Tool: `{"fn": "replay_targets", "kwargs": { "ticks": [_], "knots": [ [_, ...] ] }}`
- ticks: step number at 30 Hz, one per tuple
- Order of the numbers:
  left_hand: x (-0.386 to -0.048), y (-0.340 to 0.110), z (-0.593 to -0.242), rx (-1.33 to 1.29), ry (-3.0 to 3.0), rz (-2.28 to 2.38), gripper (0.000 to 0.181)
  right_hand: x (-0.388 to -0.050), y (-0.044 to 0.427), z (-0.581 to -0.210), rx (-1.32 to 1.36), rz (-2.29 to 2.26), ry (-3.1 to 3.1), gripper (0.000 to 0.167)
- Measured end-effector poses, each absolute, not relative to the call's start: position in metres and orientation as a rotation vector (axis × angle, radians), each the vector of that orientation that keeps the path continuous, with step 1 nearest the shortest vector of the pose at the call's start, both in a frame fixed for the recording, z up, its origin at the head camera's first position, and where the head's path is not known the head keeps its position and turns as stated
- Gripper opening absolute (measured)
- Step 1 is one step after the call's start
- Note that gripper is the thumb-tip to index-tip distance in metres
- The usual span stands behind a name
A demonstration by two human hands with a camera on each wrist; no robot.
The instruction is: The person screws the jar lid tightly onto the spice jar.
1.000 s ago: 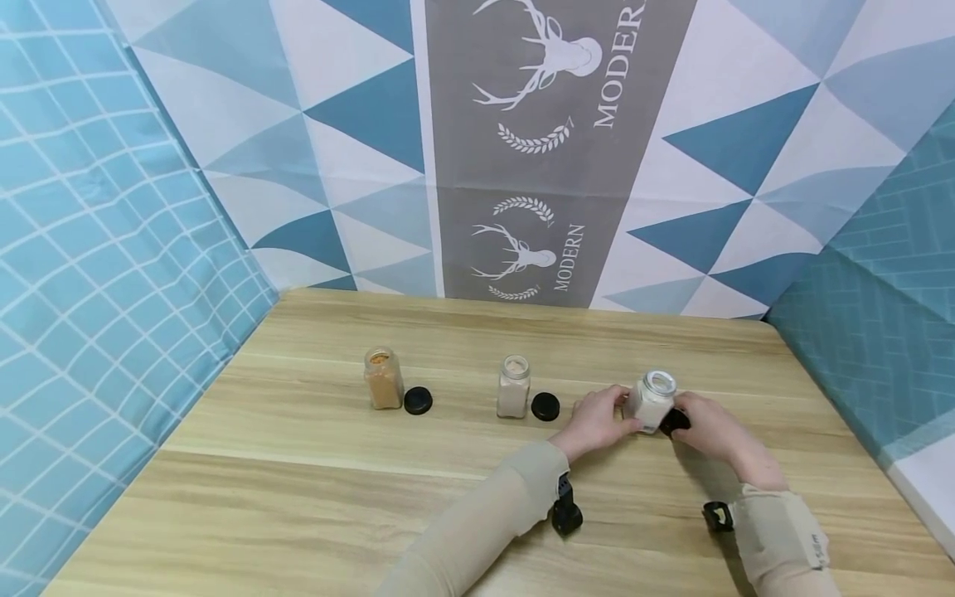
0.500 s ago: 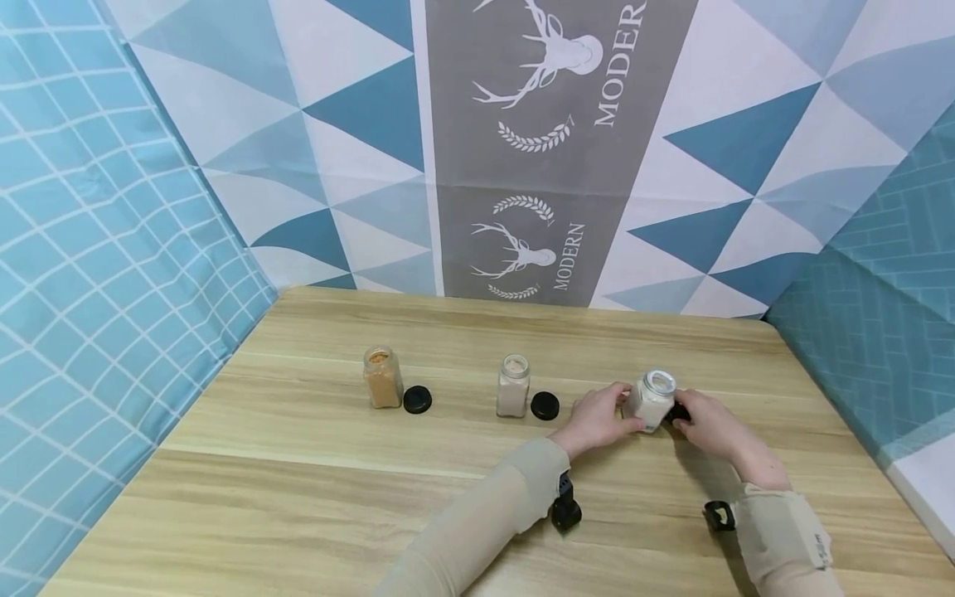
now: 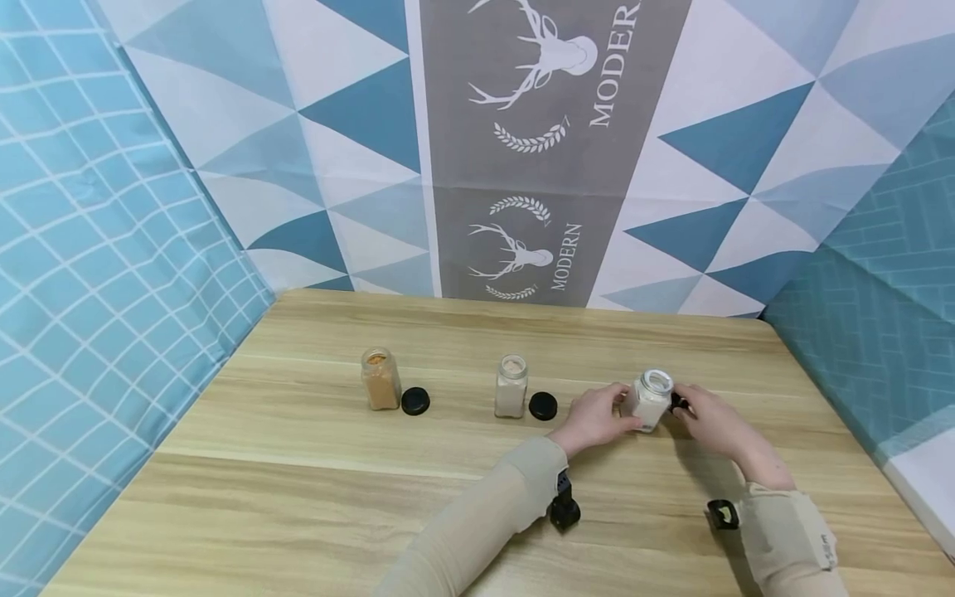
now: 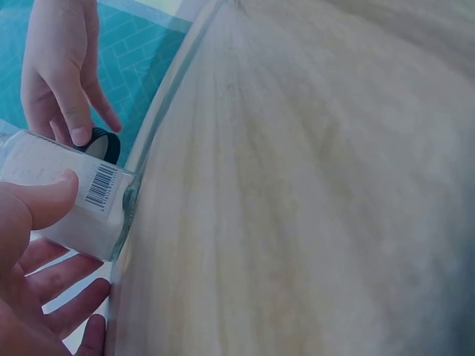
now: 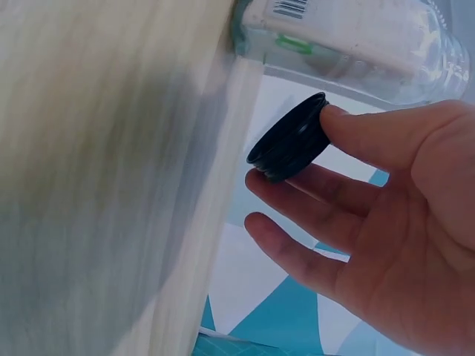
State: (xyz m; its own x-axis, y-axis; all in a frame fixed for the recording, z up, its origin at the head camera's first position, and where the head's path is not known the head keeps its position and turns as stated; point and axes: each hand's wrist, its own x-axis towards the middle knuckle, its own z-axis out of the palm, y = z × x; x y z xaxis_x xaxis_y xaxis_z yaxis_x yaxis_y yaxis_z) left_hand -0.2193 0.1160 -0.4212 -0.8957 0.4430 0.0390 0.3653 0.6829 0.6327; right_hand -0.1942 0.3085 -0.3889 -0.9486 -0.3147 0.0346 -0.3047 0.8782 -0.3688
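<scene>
Moved since the earlier head view: one round black plastic-looking lid (image 5: 289,137), drawn back along the side of its jar, away from me, and now largely covered by my fingers in that view. The jar stands about where it stood.

Right hand (image 5: 393,200): narrow pinch, thumb on one edge of the lid, fingers on the other.

Left hand (image 3: 599,419): round the lower part of the jar, thumb across the near side.

Jar in hand, one: square-sided clear glass, pale powder, barcode label (image 4: 101,187), uncapped; at the right of the wooden table (image 3: 336,497), between my hands. Long axis upright, mouth up, base on the table.

Lid, position: just beside the jar, tilted; its hollow side seems turned towards the jar and downward. Whether its edge touches the table, I cannot tell.

Also listed: square glass jar of orange powder (image 3: 381,383), black lid beside it (image 3: 415,401); square glass jar of pinkish powder (image 3: 511,390), another black lid beside it (image 3: 543,406). Both uncapped.

Handling note: best, I judge, to keep the pinch on the lid's rim, level it before raising it, and hold the jar firmly so that no knock spills powder.
</scene>
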Motion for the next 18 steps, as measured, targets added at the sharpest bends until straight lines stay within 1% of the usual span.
{"fn": "replay_targets", "kwargs": {
  "ticks": [3,10,18],
  "knots": [
    [-0.219,0.117,-0.421,0.661,2.758,1.003,0.049,-0.193,0.309,-0.387,-0.478,-0.631,2.993,0.022],
    [-0.220,0.117,-0.422,0.647,2.756,0.988,0.049,-0.191,0.309,-0.383,-0.495,-0.716,2.970,0.033],
    [-0.219,0.116,-0.422,0.668,2.742,1.005,0.047,-0.189,0.307,-0.375,-0.486,-0.743,2.996,0.036]
  ]
}}
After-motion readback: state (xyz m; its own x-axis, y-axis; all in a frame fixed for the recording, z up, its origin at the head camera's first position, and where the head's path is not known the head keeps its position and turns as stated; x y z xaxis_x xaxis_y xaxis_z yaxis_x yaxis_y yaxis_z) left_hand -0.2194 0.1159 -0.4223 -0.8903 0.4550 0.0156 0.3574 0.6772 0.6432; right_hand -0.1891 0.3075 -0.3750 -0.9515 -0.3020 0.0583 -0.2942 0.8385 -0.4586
